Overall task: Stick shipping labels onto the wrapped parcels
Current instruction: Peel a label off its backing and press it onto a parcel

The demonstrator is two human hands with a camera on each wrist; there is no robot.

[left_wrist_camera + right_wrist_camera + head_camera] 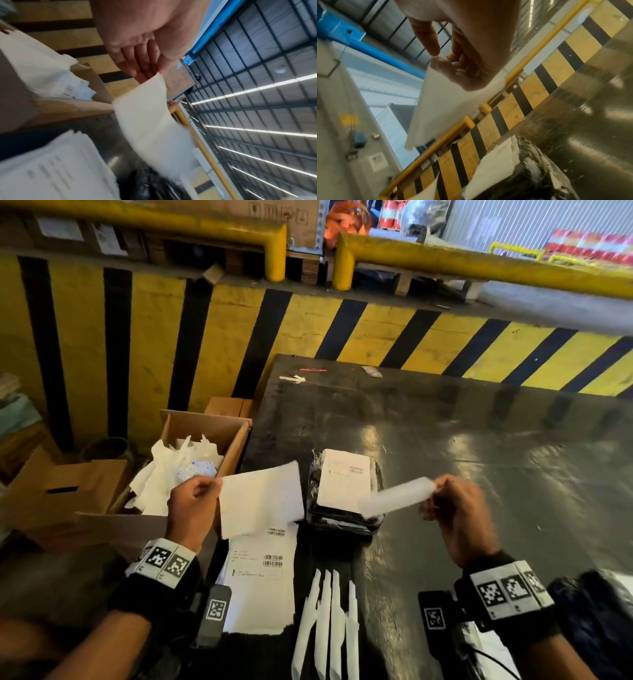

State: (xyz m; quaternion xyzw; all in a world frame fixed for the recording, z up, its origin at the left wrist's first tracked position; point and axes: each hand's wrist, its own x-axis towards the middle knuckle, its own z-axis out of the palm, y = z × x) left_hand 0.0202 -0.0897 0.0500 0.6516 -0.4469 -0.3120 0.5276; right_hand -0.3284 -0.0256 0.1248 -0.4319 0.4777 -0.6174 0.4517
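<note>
Left hand [191, 505] fingers pinch matte sheet [260, 498] — right hand [460, 515] fingers pinch translucent strip [394, 498].

Warehouse packing bay | yellow-black hazard-striped wall [239, 337] and yellow guard rails [479, 265] ahead | cardboard boxes [209, 436] beside dark worktable [445, 440] | printed barcode labels [260, 577] | corrugated roof with strip lights [257, 108] overhead

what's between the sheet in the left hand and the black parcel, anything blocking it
Nothing solid. The left hand pinches the sheet just left of the parcel, whose top already carries a label.
</note>
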